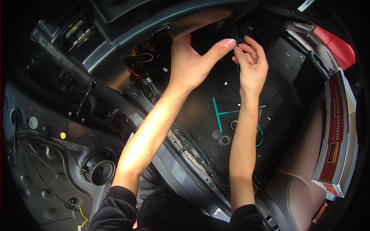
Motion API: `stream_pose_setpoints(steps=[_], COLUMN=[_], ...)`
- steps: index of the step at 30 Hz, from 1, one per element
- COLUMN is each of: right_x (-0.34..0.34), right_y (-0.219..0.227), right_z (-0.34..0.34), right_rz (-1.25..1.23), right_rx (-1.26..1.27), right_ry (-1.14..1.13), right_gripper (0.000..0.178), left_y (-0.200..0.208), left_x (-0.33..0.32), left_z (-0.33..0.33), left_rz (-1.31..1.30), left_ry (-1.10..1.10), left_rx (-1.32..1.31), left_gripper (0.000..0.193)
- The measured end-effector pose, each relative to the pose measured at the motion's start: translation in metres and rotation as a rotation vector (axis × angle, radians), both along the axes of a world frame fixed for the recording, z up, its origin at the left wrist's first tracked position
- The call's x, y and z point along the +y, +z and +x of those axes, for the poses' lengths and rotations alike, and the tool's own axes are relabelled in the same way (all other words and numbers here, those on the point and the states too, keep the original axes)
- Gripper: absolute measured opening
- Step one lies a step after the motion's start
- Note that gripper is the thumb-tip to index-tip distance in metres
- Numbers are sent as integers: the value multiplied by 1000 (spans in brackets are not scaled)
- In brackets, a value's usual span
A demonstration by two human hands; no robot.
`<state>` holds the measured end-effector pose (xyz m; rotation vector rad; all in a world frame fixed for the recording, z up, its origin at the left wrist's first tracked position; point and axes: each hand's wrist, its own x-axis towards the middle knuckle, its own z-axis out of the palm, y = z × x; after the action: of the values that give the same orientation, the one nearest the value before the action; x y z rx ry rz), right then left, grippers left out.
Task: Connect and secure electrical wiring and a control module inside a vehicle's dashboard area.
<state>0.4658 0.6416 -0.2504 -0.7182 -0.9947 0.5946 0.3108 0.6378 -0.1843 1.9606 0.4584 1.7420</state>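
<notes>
My right hand (252, 71) is closed, its thumb and fingers pinching a thin black wire (237, 34) that runs roughly upright under the dashboard. Close by on its left, my left hand (190, 65) is open, with the thumb stretched toward the wire and its tip beside the right fingertips. Whether that thumb touches the wire I cannot tell. The left fingers reach up under the dashboard edge (131, 29), which partly hides them. Loose coloured wires (140, 57) hang in the dark opening left of my left hand.
A teal T-handle wrench (219, 114) and tape rolls (224, 139) lie on the dark car floor. At right, a red-and-white box (333, 127) stands on the brown seat (304, 165). The stripped door (50, 154) with a round speaker (102, 169) is at left; wiring follows the sill (189, 154).
</notes>
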Motion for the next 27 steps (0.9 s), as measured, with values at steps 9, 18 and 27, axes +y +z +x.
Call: stream_pose_setpoints(steps=[9,18,27], right_x=[-44,-41,-52], right_y=[-57,-42,-56], right_z=[2,14,0], right_rz=[-220,-283,-249], right_rx=[-175,-312,-578], right_ry=[-93,136,-601], right_gripper=[31,56,56], left_y=[-34,-48,-107], left_x=[-49,-193,-281], left_z=[-5,-81,-108], left_rz=[21,314,-605], left_ry=[83,236,-255], left_rx=[-307,-154,-423], left_gripper=[84,79,26])
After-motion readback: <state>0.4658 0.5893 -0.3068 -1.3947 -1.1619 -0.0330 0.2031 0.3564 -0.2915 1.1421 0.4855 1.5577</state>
